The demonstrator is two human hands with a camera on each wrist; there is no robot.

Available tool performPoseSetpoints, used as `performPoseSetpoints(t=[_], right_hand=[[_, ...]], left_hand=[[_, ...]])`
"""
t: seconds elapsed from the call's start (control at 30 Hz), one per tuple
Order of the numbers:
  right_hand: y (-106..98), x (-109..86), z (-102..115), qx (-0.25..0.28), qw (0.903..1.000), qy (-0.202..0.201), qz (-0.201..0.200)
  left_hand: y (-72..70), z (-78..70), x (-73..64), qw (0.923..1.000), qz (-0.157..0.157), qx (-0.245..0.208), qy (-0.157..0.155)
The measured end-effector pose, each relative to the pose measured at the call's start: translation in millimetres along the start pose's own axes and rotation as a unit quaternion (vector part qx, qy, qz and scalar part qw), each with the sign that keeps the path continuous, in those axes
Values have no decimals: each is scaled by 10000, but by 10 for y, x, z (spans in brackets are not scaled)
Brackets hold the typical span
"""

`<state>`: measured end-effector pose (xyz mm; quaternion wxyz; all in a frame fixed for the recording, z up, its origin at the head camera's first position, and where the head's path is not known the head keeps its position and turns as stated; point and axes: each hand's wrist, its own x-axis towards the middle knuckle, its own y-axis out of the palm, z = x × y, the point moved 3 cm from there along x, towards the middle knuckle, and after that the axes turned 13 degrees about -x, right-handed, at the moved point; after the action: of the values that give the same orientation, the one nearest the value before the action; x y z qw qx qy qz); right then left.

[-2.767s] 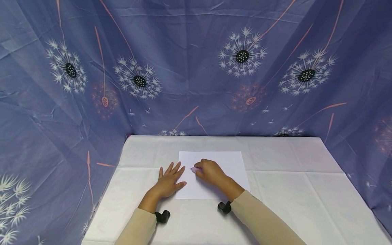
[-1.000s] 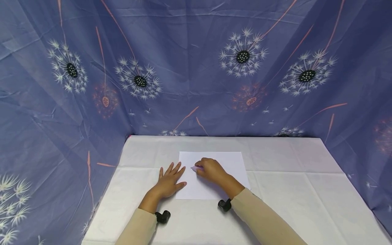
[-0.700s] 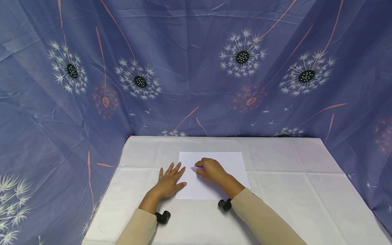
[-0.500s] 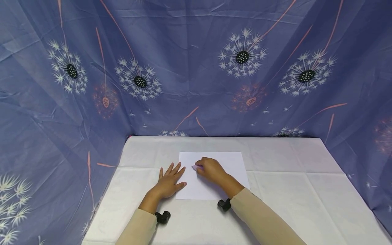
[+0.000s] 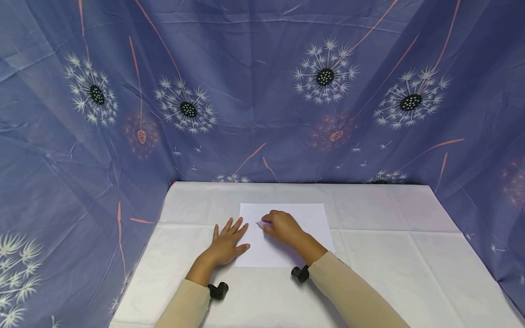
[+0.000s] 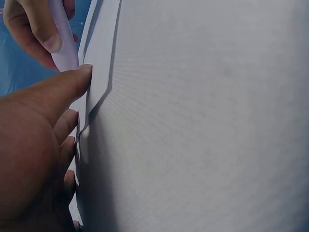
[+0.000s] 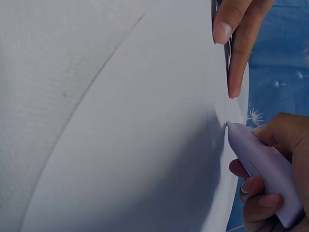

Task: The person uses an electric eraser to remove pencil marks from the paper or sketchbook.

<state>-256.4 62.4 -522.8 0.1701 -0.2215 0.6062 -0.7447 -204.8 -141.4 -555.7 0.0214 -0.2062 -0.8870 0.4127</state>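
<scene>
A white sheet of paper [image 5: 303,228] lies flat on the table. My right hand [image 5: 282,228] grips a thick lavender pen-shaped tool [image 7: 268,169] with a small narrow tip. In the right wrist view that tip meets the paper; what mark or cut it leaves cannot be made out. In the head view the tool [image 5: 263,224] shows only its front end, the rest hidden by the hand. My left hand [image 5: 223,246] rests with fingers spread across the paper's left edge. Its thumb [image 6: 79,77] and index fingertip lie on the sheet, the other fingers on the cloth.
A creased white cloth [image 5: 381,255] covers the table. Blue fabric with dandelion prints [image 5: 254,91] hangs behind and at both sides. Black wrist mounts [image 5: 218,290] sit at each beige sleeve [image 5: 348,291].
My right hand with the lavender tool has shifted very slightly away from me and to the right on the paper. The left hand and the sheet look practically unmoved.
</scene>
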Motion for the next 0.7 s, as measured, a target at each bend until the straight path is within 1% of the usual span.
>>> performPoseSetpoints(t=[0.1,0.2,0.3,0.57,0.7], right_hand=[[15,7,-18,-7,10000,73,8],[11,-2,-10,22,10000,21,68],[-10,-6,0,28,10000,-34,22],[-28,2,-30,-106,9998,170,-56],[-7,6,-48,-68,9998,166,-6]], left_hand=[[1,-1,3,10000,9,30,2],[-3,-4,1,10000,21,27,-9],[-6,-3,0,10000,14,-11,-19],[5,10,5,10000,9,26,-15],[2,4,1,10000,10,-8,-16]])
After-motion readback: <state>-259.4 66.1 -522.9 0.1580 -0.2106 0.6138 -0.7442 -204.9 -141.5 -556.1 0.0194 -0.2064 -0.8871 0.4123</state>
